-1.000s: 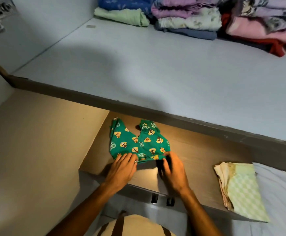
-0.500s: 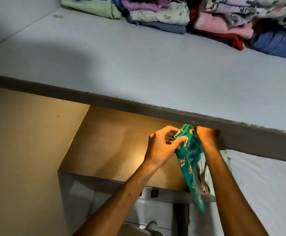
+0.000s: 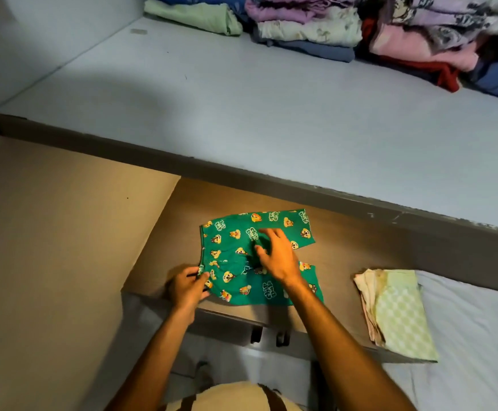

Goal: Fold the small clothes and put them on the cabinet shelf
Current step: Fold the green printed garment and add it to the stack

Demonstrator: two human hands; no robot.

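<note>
Down on the brown lower shelf (image 3: 360, 241), the green printed shorts (image 3: 241, 259) lie spread flat, legs pointing right. Left hand (image 3: 187, 287) pinches the waistband at the garment's left edge, fingers curled on the cloth. Right hand (image 3: 277, 256) rests on its middle, fingers apart. Folded clothes (image 3: 330, 28) sit piled far back on the grey upper shelf (image 3: 241, 114).

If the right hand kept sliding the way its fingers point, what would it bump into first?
The right hand lies flat on the green printed pants, fingers pointing up-left across them. Going on, it would probably just cross more of the pants, then bare wooden surface. Nothing else seems to lie in that line, though depth is unclear.
</note>
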